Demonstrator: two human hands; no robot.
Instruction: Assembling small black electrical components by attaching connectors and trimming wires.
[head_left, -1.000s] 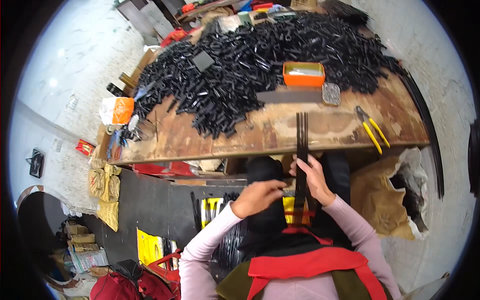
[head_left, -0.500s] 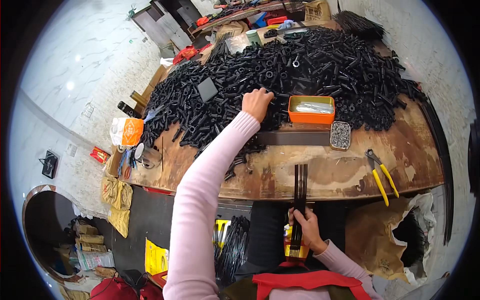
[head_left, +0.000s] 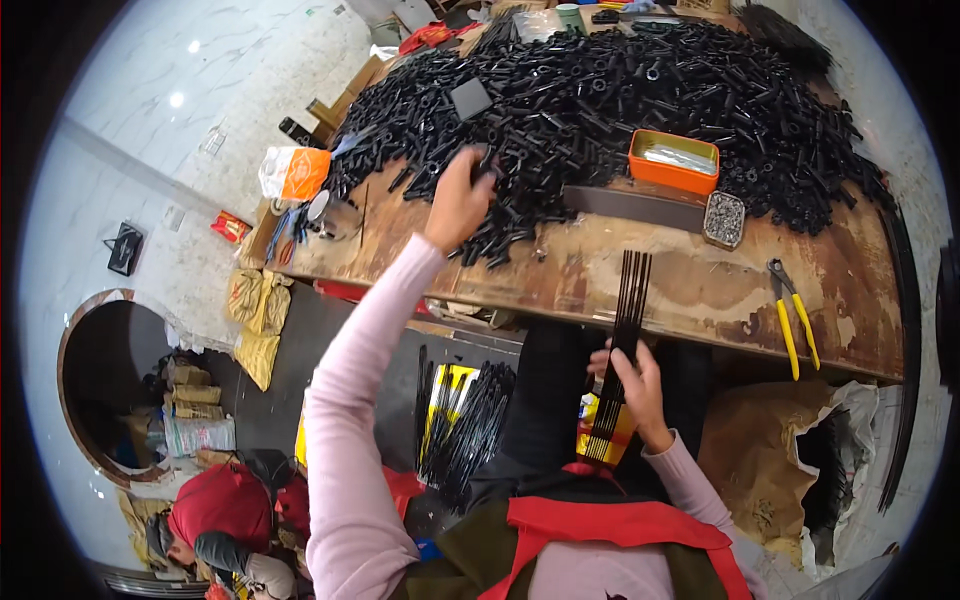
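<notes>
My left hand (head_left: pixel 462 203) is raised over the near left part of a large heap of small black tubular parts (head_left: pixel 600 100). Its fingers are curled, somewhat blurred, around what looks like one black tubular part (head_left: pixel 484 163). Over my lap, my right hand (head_left: pixel 640 385) grips several thin black rods (head_left: pixel 628 310), lined up flat side by side. Their far ends reach above the table's front edge, and the thumb presses across them.
On the wooden table (head_left: pixel 690 330) are an orange box (head_left: pixel 675 176), a dish of small metal pieces (head_left: pixel 724 219), a dark strip (head_left: pixel 630 205) and yellow-handled pliers (head_left: pixel 793 325). More rods (head_left: pixel 480 425) lie below at left. A paper sack (head_left: pixel 750 460) stands at right; another person (head_left: pixel 225 505) is lower left.
My left hand has come back from the heap's middle toward me and to the left, with a dark part now in its fingers. My right hand still grips the rods. The view has tilted down.
</notes>
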